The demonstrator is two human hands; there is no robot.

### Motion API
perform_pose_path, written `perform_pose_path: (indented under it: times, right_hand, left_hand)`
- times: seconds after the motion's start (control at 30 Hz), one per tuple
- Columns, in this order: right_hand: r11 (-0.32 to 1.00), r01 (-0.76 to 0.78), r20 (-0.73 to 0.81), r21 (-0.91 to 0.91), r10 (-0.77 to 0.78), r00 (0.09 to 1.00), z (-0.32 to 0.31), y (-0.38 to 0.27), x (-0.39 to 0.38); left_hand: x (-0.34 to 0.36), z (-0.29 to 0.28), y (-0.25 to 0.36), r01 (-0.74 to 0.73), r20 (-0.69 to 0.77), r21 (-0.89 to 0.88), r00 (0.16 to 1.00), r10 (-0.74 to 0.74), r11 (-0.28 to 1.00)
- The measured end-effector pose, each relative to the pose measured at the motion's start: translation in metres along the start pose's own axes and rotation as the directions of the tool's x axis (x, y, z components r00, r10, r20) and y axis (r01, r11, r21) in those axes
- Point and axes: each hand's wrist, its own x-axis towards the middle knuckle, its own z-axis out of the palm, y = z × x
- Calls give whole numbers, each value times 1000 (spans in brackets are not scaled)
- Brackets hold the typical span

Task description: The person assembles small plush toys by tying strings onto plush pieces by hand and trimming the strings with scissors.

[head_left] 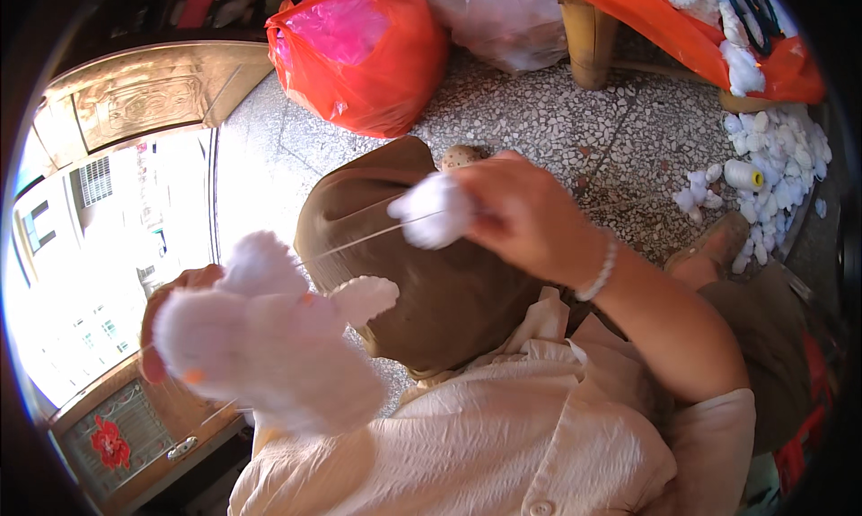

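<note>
A white plush toy [269, 336] with small orange spots hangs before my chest on the left, blurred by motion. My left hand [168, 291] shows only as a strip behind its far-left edge; the toy covers the fingers. Over my knee, my right hand [516, 212] is closed in a pinch on a small white plush piece [435, 211]. A taut thread [359, 239] runs between this piece and the larger toy. A needle, if there is one, cannot be made out.
Lots of small white plush pieces [777, 152] and a thread spool [743, 176] lie on the speckled floor at right. Ahead stand a red plastic bag [377, 67], a translucent bag [503, 22] and a bamboo leg [588, 44]. A carved wooden door [144, 103] is at left.
</note>
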Motion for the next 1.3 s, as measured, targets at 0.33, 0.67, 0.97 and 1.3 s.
perform_pose_path:
  times: [0.33, 0.67, 0.97, 1.3]
  right_hand:
    - [776, -309, 288, -550, 523, 802, -100, 55, -97]
    - [968, 105, 238, 228, -160, 958, -6, -70, 22]
    - [995, -64, 399, -73, 88, 913, -54, -36, -16]
    - [579, -104, 322, -809, 584, 745, -187, -27, -87]
  left_hand:
    - [-39, -17, -2, -97, -8, -157, 995, 97, 983]
    - [9, 10, 9, 42, -12, 209, 999, -41, 977]
    - [10, 4, 4, -151, -69, -147, 987, 142, 978]
    - [116, 61, -61, 633, -286, -247, 676, -679, 734]
